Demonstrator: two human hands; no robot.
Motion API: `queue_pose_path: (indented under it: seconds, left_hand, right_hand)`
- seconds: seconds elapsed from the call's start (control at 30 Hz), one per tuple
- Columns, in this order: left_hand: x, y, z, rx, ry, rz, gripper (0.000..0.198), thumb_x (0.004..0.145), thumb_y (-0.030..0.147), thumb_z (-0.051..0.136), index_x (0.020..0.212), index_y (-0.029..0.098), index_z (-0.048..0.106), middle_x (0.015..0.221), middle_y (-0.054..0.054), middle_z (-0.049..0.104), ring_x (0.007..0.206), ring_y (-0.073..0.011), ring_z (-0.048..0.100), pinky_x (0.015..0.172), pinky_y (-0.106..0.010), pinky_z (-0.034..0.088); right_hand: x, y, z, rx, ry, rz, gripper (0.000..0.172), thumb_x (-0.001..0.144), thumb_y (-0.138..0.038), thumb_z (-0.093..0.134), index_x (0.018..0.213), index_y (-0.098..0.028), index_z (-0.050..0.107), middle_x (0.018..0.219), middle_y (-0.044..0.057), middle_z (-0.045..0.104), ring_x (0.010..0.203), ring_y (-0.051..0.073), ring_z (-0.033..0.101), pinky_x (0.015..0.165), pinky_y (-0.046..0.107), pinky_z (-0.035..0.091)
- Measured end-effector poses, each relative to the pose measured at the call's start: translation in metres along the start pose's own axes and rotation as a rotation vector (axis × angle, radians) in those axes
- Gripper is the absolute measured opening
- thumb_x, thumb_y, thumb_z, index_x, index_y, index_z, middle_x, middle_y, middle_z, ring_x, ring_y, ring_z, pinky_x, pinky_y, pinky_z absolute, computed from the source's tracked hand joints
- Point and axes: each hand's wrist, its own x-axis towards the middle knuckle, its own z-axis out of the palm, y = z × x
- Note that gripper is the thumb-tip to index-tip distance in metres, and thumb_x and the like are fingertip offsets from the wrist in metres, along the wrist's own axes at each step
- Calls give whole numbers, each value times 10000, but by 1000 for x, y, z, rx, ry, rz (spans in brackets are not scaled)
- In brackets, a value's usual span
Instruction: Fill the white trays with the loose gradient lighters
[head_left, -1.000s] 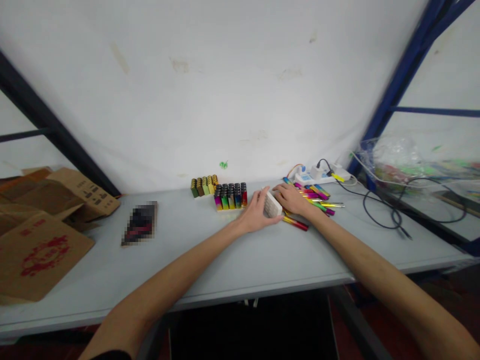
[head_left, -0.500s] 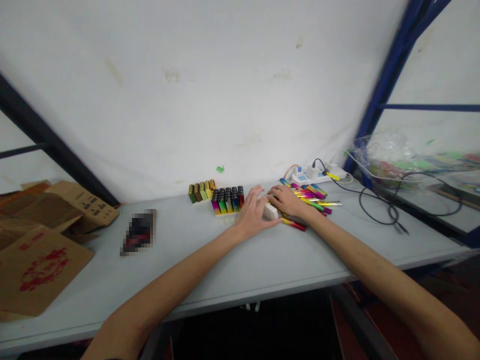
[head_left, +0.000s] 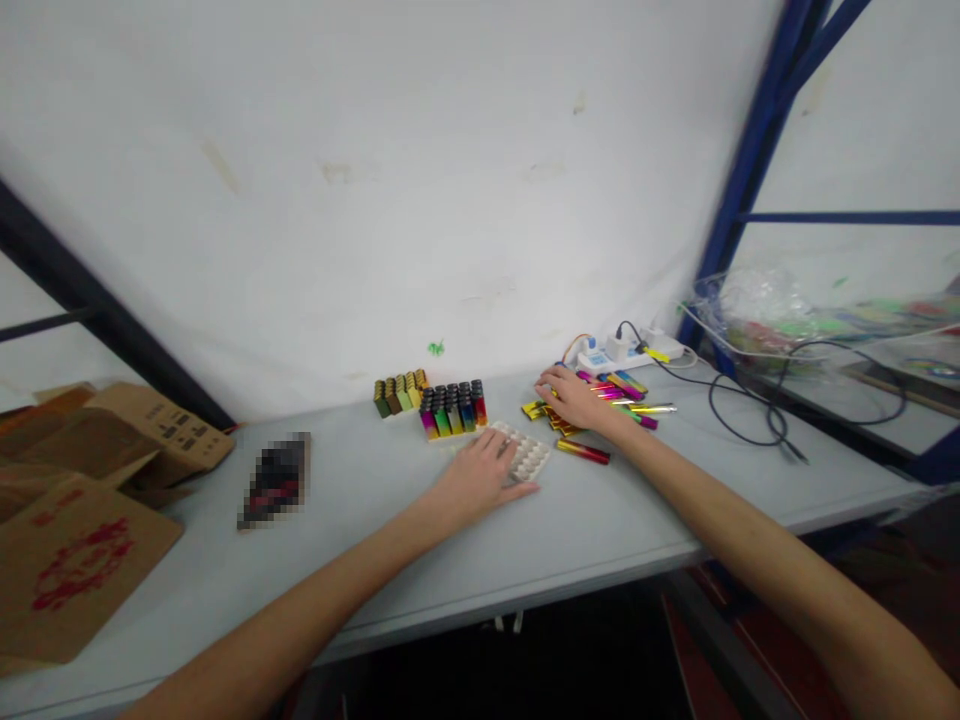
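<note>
My left hand [head_left: 474, 478] lies flat, fingers spread, on a white tray with small round pockets [head_left: 529, 456] resting on the grey table [head_left: 570, 520]. My right hand [head_left: 576, 398] reaches further back, fingers curled down over a heap of colourful lighters [head_left: 628, 392]; whether it holds one is hidden. Several yellow lighters [head_left: 535, 409] lie just left of that hand, and a red and gold lighter [head_left: 583, 452] lies in front of it. A filled tray of upright lighters [head_left: 452, 408] stands behind my left hand.
A row of green and brown lighters [head_left: 400, 391] stands by the wall. Cardboard boxes [head_left: 90, 480] fill the left end. A blurred dark object [head_left: 276, 478] lies left of centre. A white power strip [head_left: 628, 350] and black cable [head_left: 750, 415] sit at right, beside blue shelving [head_left: 742, 180].
My left hand has drawn the white tray toward me and laid it flat. My right hand has shifted slightly back, uncovering yellow lighters. The camera has tilted a little upward.
</note>
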Motion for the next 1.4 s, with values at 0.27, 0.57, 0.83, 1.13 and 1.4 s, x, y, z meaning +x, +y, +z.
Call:
queue_pose_path:
  seconds: [0.27, 0.57, 0.83, 1.13, 1.4]
  left_hand:
    - [0, 12, -18, -48, -40, 11, 524, 970, 530, 505, 1318, 150, 596, 1281, -185, 632, 1242, -369, 528, 1073, -519, 438]
    - [24, 9, 3, -32, -61, -3, 430, 1010, 473, 500, 1257, 154, 648, 1138, -203, 702, 1162, -395, 584, 1017, -542, 432]
    - [46, 12, 8, 53, -97, -35, 350, 1006, 418, 563, 1190, 151, 695, 1036, -198, 728, 1048, -373, 634, 920, -502, 470]
    - [65, 16, 3, 341, -196, 14, 303, 1042, 295, 516, 1122, 78, 711, 987, -210, 734, 971, -314, 653, 804, -395, 471]
    - [68, 23, 0, 289, -206, -102, 298, 1029, 255, 530, 1158, 49, 702, 1018, -229, 735, 1008, -338, 652, 770, -378, 477]
  right_hand:
    - [-2, -5, -3, 10, -29, -24, 361, 1045, -369, 475, 1176, -135, 717, 1245, 173, 665, 1173, 254, 608, 1073, 413, 430]
    - [-2, -12, 0, 29, -207, -128, 356, 1032, -401, 528, 1270, -198, 698, 1203, 129, 698, 1126, 244, 636, 1027, 397, 424]
    - [2, -5, -4, -56, -206, -28, 311, 1017, -318, 548, 1211, -155, 728, 1086, 135, 720, 976, 218, 674, 887, 293, 456]
    - [1, -5, -11, -132, -223, 93, 318, 1034, -315, 499, 1156, -146, 739, 1064, 145, 719, 1003, 230, 672, 899, 286, 459]
    - [3, -7, -14, -178, -243, 218, 337, 1038, -350, 488, 1168, -154, 729, 1076, 155, 711, 988, 245, 682, 882, 300, 468]
